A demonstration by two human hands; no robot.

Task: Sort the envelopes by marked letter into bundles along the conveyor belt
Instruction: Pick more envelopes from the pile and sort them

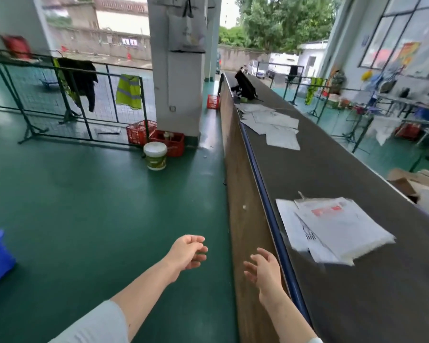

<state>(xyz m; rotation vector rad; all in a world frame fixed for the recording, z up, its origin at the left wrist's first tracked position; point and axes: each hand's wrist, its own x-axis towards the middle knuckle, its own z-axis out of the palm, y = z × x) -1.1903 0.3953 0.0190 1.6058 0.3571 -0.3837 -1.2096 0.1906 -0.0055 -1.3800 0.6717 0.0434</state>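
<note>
In the head view we see our left hand (187, 251) over the green floor (84, 194) just left of the conveyor belt (332, 169), holding nothing, its fingers loosely curled and a little apart. Our right hand (265, 268) hangs in front of the belt's brown side panel, also holding nothing, fingers spread. On the belt, near the right hand, lies a blurred bundle of envelopes (332, 229), overlapping, the top one marked in red; a looser pile of envelopes (270, 125) lies well farther along the belt, a black bag (244, 86) beyond it, and left of the belt stand a white bucket (155, 155) and red crates (156, 138).
</note>
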